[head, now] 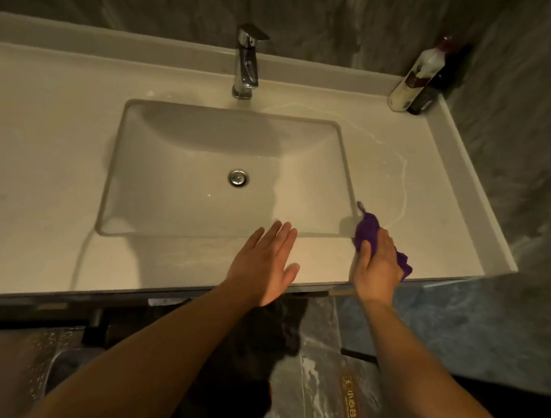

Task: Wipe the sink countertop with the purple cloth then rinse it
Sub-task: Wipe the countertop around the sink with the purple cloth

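On countertop [43, 160], right hand [377, 268] gripping purple cloth [369, 230]

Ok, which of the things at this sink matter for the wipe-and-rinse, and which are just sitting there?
Part of the job:
purple cloth, bunched under the right hand
countertop, streaked at right
faucet and sink basin, for the rinse

Just there:
two bottles in the back right corner
left hand, open and empty

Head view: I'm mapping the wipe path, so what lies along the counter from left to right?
Bare beige countertop → rectangular white basin with round chrome drain → open left hand → crumpled purple cloth under right hand → white and dark bottles in the far corner.
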